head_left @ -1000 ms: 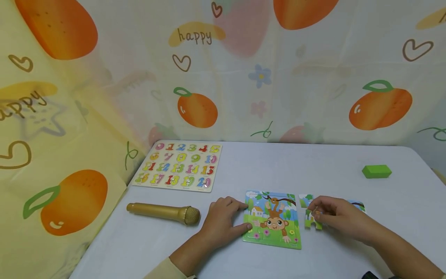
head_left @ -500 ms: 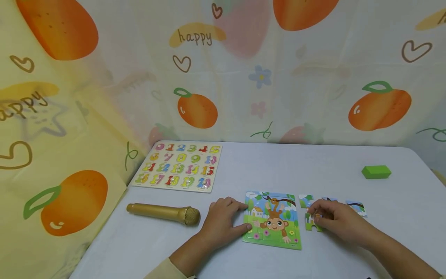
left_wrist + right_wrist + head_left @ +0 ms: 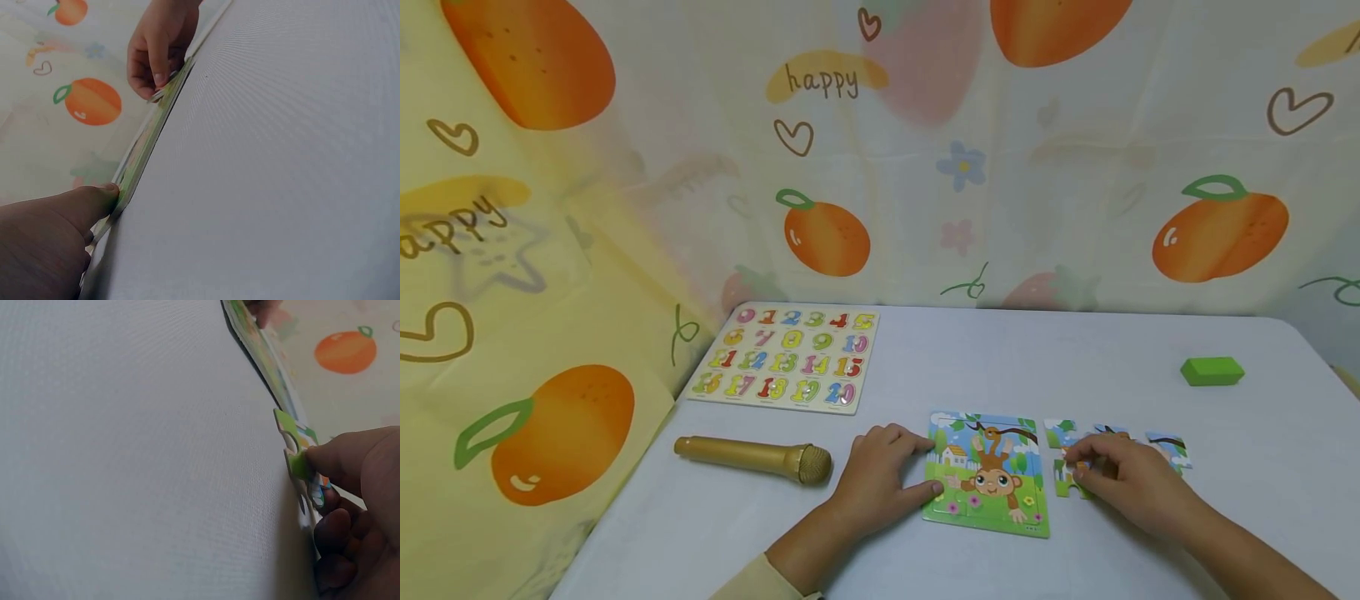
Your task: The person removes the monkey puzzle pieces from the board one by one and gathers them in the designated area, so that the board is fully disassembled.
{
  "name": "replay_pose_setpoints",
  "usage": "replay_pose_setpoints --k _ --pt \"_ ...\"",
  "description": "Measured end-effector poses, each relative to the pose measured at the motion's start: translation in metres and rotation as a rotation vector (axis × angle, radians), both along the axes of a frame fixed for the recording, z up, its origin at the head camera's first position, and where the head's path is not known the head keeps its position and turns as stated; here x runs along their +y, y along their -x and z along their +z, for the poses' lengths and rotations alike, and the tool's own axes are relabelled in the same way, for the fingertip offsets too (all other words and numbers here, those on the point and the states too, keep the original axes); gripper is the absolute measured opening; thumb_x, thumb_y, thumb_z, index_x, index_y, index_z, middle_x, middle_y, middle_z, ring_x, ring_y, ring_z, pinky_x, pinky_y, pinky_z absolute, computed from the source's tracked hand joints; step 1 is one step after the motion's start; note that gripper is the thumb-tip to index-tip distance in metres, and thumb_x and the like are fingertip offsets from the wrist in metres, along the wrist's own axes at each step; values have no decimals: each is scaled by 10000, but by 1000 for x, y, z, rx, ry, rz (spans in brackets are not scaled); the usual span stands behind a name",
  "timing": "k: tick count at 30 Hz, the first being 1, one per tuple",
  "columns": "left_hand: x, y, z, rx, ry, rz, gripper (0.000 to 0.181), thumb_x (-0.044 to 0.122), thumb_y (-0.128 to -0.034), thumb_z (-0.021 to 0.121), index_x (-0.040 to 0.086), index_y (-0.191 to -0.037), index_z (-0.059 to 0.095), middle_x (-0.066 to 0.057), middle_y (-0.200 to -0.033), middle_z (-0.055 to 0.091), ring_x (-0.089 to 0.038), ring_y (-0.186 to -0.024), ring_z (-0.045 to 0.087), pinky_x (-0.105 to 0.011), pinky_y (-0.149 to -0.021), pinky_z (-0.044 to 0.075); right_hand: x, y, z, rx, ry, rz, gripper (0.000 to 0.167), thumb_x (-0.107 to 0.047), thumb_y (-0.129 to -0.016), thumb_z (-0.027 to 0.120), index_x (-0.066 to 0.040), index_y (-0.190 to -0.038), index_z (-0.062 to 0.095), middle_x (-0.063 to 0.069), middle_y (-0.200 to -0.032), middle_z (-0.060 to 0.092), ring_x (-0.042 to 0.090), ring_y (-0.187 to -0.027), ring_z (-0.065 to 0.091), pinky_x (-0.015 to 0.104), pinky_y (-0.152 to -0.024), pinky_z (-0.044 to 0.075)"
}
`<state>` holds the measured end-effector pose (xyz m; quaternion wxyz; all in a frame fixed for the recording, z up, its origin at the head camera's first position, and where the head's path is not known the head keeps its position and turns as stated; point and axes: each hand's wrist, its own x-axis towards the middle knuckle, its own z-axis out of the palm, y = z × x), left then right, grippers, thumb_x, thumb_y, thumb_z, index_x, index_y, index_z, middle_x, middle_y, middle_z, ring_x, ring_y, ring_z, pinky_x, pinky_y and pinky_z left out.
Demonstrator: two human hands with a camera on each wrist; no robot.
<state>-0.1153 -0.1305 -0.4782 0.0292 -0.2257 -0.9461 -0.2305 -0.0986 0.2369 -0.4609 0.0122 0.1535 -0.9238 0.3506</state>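
The square monkey puzzle (image 3: 988,475) lies flat on the white table. At its left edge rests my left hand (image 3: 880,479), fingers spread and thumb on the border; the left wrist view shows the thumb (image 3: 100,203) on that edge. Just right of the puzzle, my right hand (image 3: 1138,483) pinches a green-edged puzzle piece (image 3: 1062,479) between thumb and fingers. In the right wrist view this piece (image 3: 299,464) is tilted up, partly covered by the fingers. Loose pieces lie behind the right hand, one at the left (image 3: 1060,433) and one at the right (image 3: 1171,448).
A number board (image 3: 786,358) lies at the back left, with a gold microphone (image 3: 748,457) in front of it. Far to the right sits a green block (image 3: 1212,372). A fruit-patterned cloth (image 3: 880,167) hangs behind the table (image 3: 1000,350).
My right hand has shifted slightly toward me and its fingers have turned a little with the piece, uncovering more of the loose pieces behind. My left hand has stayed in place.
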Motion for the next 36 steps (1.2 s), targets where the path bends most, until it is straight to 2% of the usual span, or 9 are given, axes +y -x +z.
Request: replay_pose_setpoints --k 11,17,22,26,30,33,36 --pt "1 0 -1 8 2 -6 506 518 -893 835 254 -1315 739 95 -1196 659 -147 -1105 577 -439 -972 410 2 -1 -4 71 16 11 201 -133 -920 841 -257 -1063 773 -92 -989 725 17 -671 461 252 -595 413" --pt "1 1 -1 23 1 -12 502 519 -896 831 250 -1309 741 96 -1192 660 -149 -1107 583 -433 -962 412 5 0 -4 96 20 15 212 -162 -912 857 -259 -1081 775 -165 -985 703 16 -651 472 247 -586 413" --pt "1 0 0 24 -1 -23 505 525 -898 820 249 -1313 739 96 -1189 659 -148 -1106 580 -432 -966 415 7 0 -2 82 36 16 230 -186 -910 866 -262 -1109 778 -171 -961 686 28 -642 476 247 -581 406" --pt "1 0 1 -3 -8 -18 508 550 -903 801 256 -1312 736 104 -1191 661 -142 -1115 577 -434 -983 413 9 1 4 42 55 24 236 -185 -917 860 -254 -1126 773 -149 -966 669 43 -653 491 248 -590 422" --pt "3 0 2 -46 -28 8 493 560 -912 785 269 -1306 733 118 -1184 657 -128 -1125 569 -437 -1003 410 8 4 12 41 83 61 239 -141 -922 845 -220 -1133 765 -115 -984 673 51 -644 505 252 -566 442" --pt "6 -1 5 -79 -67 24 476 545 -914 793 271 -1299 736 123 -1184 642 -121 -1129 555 -430 -1007 431 4 8 18 53 86 97 228 -135 -931 835 -208 -1135 765 -100 -1006 689 48 -659 521 252 -555 451" --pt "12 -3 7 -96 -107 11 479 545 -919 794 264 -1303 739 115 -1196 618 -117 -1122 534 -400 -990 457 0 12 22 41 75 134 213 -161 -947 827 -202 -1147 765 -100 -1014 688 45 -704 542 251 -573 462"
